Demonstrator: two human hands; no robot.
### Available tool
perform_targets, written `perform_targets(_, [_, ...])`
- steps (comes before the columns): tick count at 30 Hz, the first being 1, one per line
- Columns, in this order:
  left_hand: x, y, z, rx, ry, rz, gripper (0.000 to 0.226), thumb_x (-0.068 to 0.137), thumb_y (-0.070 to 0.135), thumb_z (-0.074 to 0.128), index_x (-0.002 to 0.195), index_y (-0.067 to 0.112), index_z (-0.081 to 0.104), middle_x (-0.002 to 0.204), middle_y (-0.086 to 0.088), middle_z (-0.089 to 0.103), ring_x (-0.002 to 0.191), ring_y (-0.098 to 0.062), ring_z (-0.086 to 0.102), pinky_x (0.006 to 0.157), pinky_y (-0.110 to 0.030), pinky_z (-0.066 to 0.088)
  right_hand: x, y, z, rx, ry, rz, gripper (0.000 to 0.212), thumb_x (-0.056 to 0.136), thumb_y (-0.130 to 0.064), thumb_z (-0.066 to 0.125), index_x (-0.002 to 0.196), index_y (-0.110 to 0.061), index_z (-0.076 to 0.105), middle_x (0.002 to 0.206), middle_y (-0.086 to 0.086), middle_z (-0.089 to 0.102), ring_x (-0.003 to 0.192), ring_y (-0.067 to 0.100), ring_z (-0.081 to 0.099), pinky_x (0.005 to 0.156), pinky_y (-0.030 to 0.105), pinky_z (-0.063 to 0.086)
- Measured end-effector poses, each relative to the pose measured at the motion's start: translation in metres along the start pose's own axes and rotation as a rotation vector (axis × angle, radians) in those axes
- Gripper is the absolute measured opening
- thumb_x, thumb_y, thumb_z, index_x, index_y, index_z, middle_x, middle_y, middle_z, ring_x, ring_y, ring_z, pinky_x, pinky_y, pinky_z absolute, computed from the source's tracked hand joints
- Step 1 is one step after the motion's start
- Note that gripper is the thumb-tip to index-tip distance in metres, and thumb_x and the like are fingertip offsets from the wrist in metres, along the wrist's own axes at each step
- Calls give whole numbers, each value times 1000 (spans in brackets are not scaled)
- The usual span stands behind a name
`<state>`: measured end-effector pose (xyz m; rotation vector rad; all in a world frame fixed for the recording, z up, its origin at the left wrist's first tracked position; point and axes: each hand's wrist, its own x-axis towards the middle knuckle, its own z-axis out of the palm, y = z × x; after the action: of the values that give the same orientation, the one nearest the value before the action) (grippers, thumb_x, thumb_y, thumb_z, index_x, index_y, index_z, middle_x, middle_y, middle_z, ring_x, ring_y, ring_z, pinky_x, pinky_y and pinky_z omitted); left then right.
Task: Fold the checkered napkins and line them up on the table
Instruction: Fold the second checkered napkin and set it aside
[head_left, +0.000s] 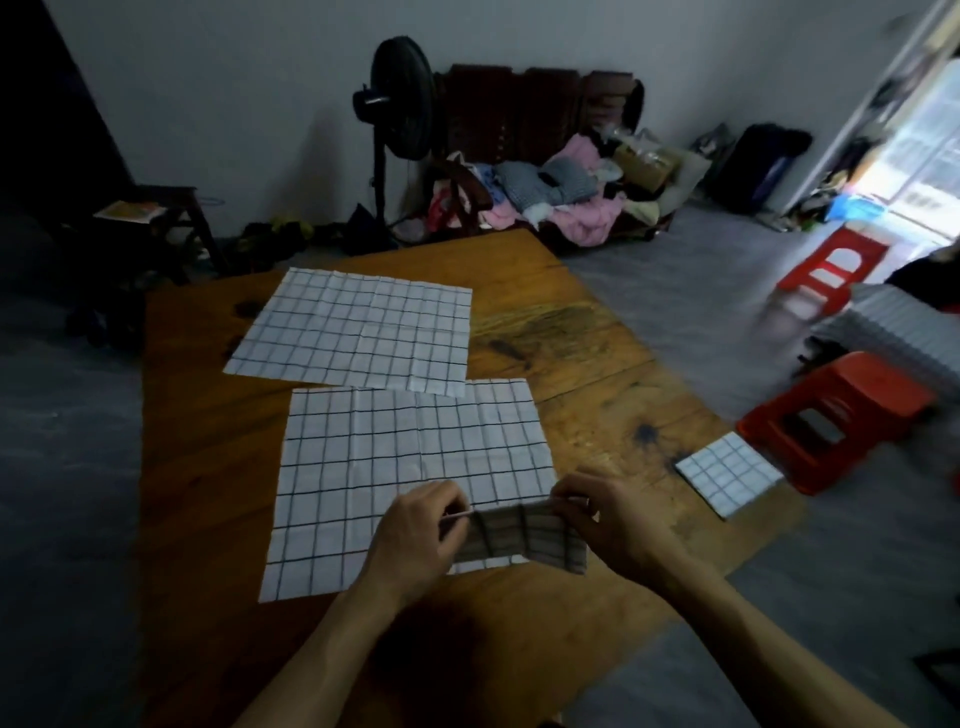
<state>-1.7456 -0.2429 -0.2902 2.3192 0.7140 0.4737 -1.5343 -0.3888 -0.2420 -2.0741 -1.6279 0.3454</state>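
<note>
Both bare forearms reach forward from the lower edge, converging. Left hand (415, 535) back-up, fingers curled, pinching the left end of a folded napkin (524, 535). Right hand (602, 519) mirrors it, fingers curled on the right end. Hands level, near each other, raised above the worktop (208, 467).

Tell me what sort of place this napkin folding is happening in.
Most likely a lived-in room of a home, not a workshop. A wooden bench piled with clothes stands by the wall beside a standing fan, and red plastic stools sit by the wooden table.
</note>
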Motion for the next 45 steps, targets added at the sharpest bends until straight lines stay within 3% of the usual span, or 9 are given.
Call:
perform_targets(3, [4,26,15,-78,-31,50,12,89,22,63,89,31,54,87,15,57,81,0,57,71,-26,55,-29,10,-24,-1,45,81,6,92,-21,63,91,-27,64,87,-16,58,80,5,56,66,22,49])
perform_targets(9, [5,75,40,-101,-72,132,11,90,26,62,88,33,53,84,15,59,79,0,59,69,-27,56,-80,44,-49,118,180,136,14,87,-14,69,83,-27,63,81,-12,62,75,11,60,62,28,51])
perform_targets(15, [25,143,80,8,-68,199,12,90,25,63,87,33,55,80,17,58,75,2,57,66,-24,53,-126,95,-88,168,288,160,16,85,-13,70,83,-28,64,79,-14,62,74,11,60,61,20,47])
perform_targets(21, [40,231,149,205,-92,276,22,84,20,68,87,35,52,83,18,55,76,1,55,71,-23,52,-193,166,-145,249,362,165,14,85,-16,66,83,-29,66,80,-12,64,75,12,62,63,22,48])
perform_targets(25, [59,290,190,286,-129,288,28,80,17,73,84,34,52,81,15,58,75,-1,56,70,-26,53,-230,206,-188,280,446,146,29,82,-1,67,84,-30,65,85,-21,63,83,1,62,68,10,43])
perform_targets(28, [71,320,208,251,-150,268,29,83,17,71,85,37,49,81,16,56,75,2,56,66,-18,49,-245,230,-216,293,496,154,41,83,-3,68,85,-43,60,86,-21,62,82,3,61,66,12,45])
perform_targets(31, [85,339,218,212,-149,253,29,85,16,68,84,38,49,81,16,58,76,3,58,64,-20,52,-249,253,-231,287,517,154,39,85,-9,69,82,-46,56,81,-19,61,79,7,60,64,14,46])
perform_targets(36, [119,355,231,152,-118,217,22,86,15,67,84,32,54,81,14,60,76,0,60,65,-27,56,-239,288,-240,306,526,201,19,85,-16,71,81,-33,64,78,-15,62,77,8,60,62,13,45])
perform_targets(45, [222,340,254,-58,54,140,20,83,11,68,78,27,57,72,12,60,67,-3,58,56,-24,51,-136,347,-281,197,468,253,14,83,-5,71,84,-19,68,78,-12,63,74,6,61,62,13,46])
